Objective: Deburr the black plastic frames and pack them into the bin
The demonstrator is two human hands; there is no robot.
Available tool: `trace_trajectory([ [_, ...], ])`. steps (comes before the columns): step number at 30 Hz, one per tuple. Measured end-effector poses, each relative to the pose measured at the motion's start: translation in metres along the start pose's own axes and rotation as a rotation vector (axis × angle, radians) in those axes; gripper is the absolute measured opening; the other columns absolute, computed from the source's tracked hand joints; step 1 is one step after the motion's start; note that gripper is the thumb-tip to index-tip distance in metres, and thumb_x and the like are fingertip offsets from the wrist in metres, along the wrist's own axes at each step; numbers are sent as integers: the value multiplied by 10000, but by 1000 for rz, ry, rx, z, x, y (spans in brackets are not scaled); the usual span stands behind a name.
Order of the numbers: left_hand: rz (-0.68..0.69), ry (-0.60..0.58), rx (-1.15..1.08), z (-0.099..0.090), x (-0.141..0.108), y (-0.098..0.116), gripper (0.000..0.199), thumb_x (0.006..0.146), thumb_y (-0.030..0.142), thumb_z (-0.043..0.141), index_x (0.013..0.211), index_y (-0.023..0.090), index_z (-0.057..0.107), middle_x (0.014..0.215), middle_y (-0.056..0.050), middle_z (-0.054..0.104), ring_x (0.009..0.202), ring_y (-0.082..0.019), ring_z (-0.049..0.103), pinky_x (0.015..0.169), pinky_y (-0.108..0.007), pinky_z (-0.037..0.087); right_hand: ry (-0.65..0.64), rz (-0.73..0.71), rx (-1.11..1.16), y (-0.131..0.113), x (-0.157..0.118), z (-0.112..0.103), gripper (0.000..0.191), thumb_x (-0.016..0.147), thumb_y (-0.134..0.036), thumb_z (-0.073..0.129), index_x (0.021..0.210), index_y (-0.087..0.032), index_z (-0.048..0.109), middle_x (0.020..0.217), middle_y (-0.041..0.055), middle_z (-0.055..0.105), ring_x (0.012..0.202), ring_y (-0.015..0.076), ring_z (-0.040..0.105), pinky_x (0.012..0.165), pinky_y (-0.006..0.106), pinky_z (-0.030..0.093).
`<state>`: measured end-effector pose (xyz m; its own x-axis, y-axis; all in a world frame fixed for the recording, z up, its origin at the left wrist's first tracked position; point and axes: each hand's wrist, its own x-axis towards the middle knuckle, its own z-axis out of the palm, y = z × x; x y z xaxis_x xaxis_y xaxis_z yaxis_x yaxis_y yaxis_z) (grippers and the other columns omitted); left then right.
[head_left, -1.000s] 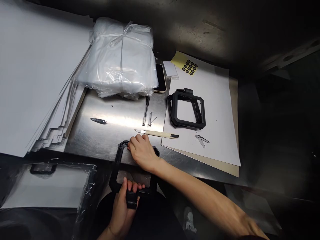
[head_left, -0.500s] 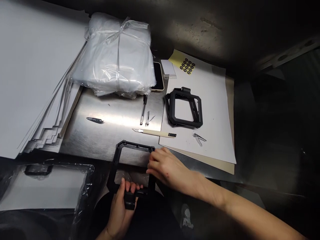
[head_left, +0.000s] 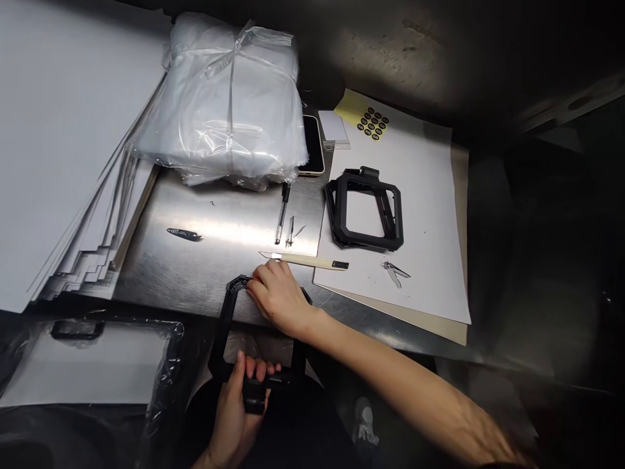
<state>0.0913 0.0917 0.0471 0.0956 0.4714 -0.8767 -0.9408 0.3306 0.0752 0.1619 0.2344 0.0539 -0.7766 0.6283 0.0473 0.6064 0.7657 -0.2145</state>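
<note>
My left hand [head_left: 235, 407] is wrapped round the block-like part on the near side of a black plastic frame [head_left: 222, 331], holding it tilted up before the table's front edge. My right hand [head_left: 282, 301] lies at the frame's far bar, fingers curled together; whatever they pinch is hidden under them. Just beyond the fingers is a craft knife [head_left: 307, 260] with a cream handle, its blade toward the left. Small black scraps and a clear-barrelled pen [head_left: 282, 215] lie past the knife.
More black frames [head_left: 398, 215] rest stacked on white paper sheets [head_left: 430, 260] at right, near a yellow sticker sheet [head_left: 374, 124]. Behind stand a tied bundle of plastic bags [head_left: 215, 98] and a phone [head_left: 314, 146]. Paper piles [head_left: 63, 130] and a plastic-wrapped frame [head_left: 161, 365] are at left.
My right hand has moved left along the far bar, from its right corner toward the left corner. My left hand keeps its hold on the frame. The view has shifted slightly.
</note>
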Motion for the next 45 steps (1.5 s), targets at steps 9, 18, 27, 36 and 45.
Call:
trace_trajectory([
  [9, -10, -31, 38, -1, 0, 1, 324, 714, 345, 518, 448, 160, 495, 486, 0, 502, 628, -173, 552, 607, -259, 444, -35, -87, -29, -2, 2, 4, 227, 796, -60, 329, 721, -95, 541, 728, 83, 477, 706, 196, 355, 605, 341, 252],
  [18, -35, 1, 33, 1, -3, 3, 365, 757, 362, 448, 453, 165, 491, 518, -11, 536, 650, -162, 557, 699, -281, 450, -46, 137, 85, 43, -33, -42, 177, 823, -232, 407, 835, -134, 553, 830, 68, 513, 757, 171, 404, 660, 290, 336],
  [27, -29, 48, 20, 5, -6, 4, 325, 745, 299, 484, 450, 164, 487, 503, -3, 510, 641, -162, 563, 552, -224, 451, -84, 275, -96, 58, -32, -33, 237, 801, -167, 347, 935, -58, 511, 854, 122, 502, 636, 178, 457, 497, 271, 361],
  [36, 4, 9, 3, 7, -2, 0, 412, 797, 329, 384, 434, 164, 487, 459, 11, 488, 572, -131, 515, 694, -285, 450, -457, 58, -21, 19, -48, -65, 359, 834, -174, 358, 1191, -138, 343, 774, 33, 512, 484, 110, 460, 405, 238, 276],
  [45, -15, -39, 7, 1, -1, 1, 386, 787, 348, 405, 456, 169, 491, 481, 18, 506, 618, -131, 523, 758, -304, 423, -554, 55, -51, 20, -40, -65, 390, 762, -60, 388, 1144, -142, 380, 752, 32, 541, 527, 126, 502, 413, 247, 225],
])
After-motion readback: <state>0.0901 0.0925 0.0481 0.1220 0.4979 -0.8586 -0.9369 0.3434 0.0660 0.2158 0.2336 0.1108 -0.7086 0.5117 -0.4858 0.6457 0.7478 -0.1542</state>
